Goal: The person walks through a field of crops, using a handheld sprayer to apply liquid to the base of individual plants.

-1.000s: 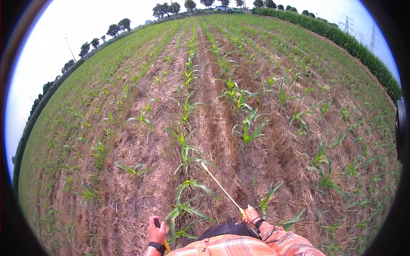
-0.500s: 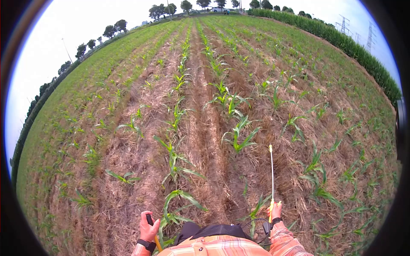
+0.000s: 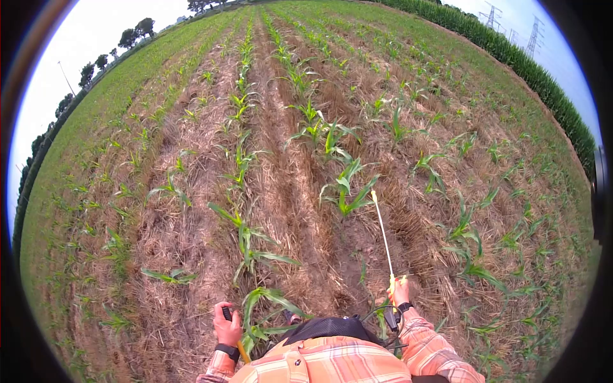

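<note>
At the bottom right, my right hand [image 3: 400,292] is closed on the yellow handle of a spray wand [image 3: 384,237]. The thin white wand points forward and slightly left, its yellow tip beside a young corn plant [image 3: 345,191]. A black hose loops from the handle toward my waist. My left hand [image 3: 227,327], at the lower left, is wrapped round a black grip [image 3: 227,313] on a yellow lever [image 3: 243,352]. Close to its right stands another corn plant [image 3: 255,309].
Rows of young corn run forward over soil [image 3: 281,191] covered with dry straw. Taller green crop [image 3: 472,35] borders the field at the upper right, with pylons [image 3: 534,38] beyond. Trees [image 3: 136,33] line the upper left edge.
The view has tilted down and shifted right. The wand has swung left, bringing its tip close to the corn plant. My right hand has moved forward; both hands keep their grips.
</note>
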{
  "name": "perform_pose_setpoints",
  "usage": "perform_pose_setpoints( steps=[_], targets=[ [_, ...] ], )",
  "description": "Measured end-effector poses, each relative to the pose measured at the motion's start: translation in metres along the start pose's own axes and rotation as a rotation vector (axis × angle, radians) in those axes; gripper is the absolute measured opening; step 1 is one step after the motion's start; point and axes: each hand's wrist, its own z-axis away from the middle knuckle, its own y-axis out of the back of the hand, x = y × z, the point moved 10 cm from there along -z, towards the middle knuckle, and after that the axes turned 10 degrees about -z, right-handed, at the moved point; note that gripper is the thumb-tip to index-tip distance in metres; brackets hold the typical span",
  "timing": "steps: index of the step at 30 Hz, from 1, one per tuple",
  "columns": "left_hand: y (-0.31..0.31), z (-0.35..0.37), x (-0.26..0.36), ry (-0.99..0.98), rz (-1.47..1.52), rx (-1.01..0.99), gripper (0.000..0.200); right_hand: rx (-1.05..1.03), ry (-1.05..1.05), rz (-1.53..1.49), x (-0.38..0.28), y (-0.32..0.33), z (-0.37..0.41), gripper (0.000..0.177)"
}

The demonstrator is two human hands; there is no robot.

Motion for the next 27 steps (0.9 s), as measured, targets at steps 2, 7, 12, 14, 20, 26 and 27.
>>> perform_pose_setpoints(
  steps=[2,7,12,14,20,26,27],
  targets=[
    [0.001,-0.017,-0.018,0.029,0.013,-0.022,0.021,-0.046,-0.046,0.097,-0.003,-0.043,0.0,0.015],
    [0.012,-0.055,-0.03,0.08,0.074,-0.017,0.02,-0.252,-0.007,0.262,0.004,-0.147,0.005,0.017],
    [0.011,-0.092,-0.064,0.108,0.101,0.009,0.02,-0.478,-0.096,0.398,-0.01,-0.246,0.045,0.018],
    [0.007,-0.103,-0.067,0.118,0.106,-0.013,0.02,-0.577,-0.069,0.428,-0.002,-0.277,0.05,0.018],
    [-0.004,-0.133,-0.06,0.108,0.108,-0.03,0.02,-0.927,-0.194,0.683,-0.016,-0.335,0.079,0.022],
    [-0.003,-0.169,-0.037,0.101,0.023,0.057,0.021,-0.985,0.051,0.702,0.006,-0.353,0.008,0.022],
    [-0.002,-0.179,-0.03,0.085,0.01,0.084,0.02,-0.942,0.119,0.692,-0.003,-0.355,-0.008,0.024]
  ],
)
